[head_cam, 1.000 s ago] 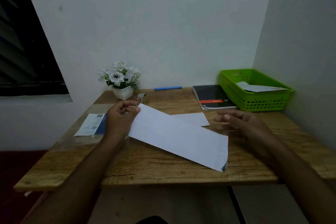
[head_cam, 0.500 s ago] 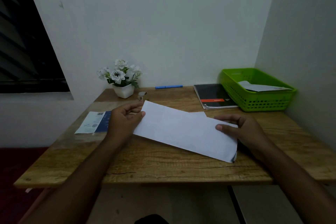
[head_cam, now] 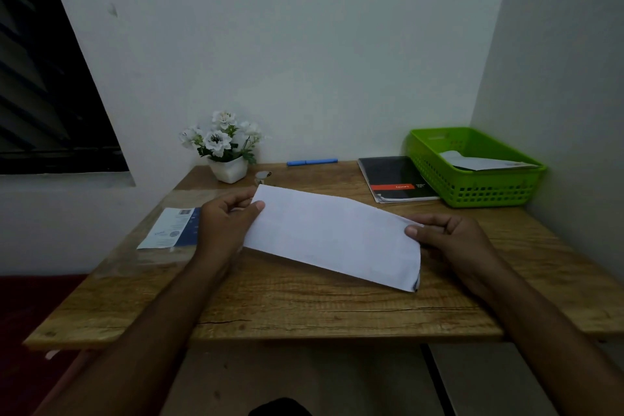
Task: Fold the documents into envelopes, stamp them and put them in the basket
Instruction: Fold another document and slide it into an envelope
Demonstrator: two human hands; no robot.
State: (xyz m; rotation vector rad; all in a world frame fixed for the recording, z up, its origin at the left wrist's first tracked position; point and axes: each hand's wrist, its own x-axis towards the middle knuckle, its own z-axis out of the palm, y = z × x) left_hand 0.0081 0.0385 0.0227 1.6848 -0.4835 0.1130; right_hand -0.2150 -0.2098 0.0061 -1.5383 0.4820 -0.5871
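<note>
A long white folded paper (head_cam: 334, 235) lies slantwise over the middle of the wooden table (head_cam: 304, 311). My left hand (head_cam: 226, 221) pinches its far left end, thumb on top. My right hand (head_cam: 449, 240) grips its right end, thumb on the upper face and fingers curled behind. A green plastic basket (head_cam: 486, 192) stands at the back right with a white envelope (head_cam: 486, 162) inside it. A blue and white sheet (head_cam: 174, 228) in clear wrapping lies to the left of my left hand.
A white pot of white flowers (head_cam: 228, 149) stands at the back left, with a small shiny object (head_cam: 262, 175) beside it. A blue pen (head_cam: 312, 162) lies along the wall. A black notebook (head_cam: 396, 179) rests next to the basket. Walls close off the back and right.
My right hand came in from beside the paper and took hold of its right end. The smaller white sheet seen behind the paper earlier is now out of sight.
</note>
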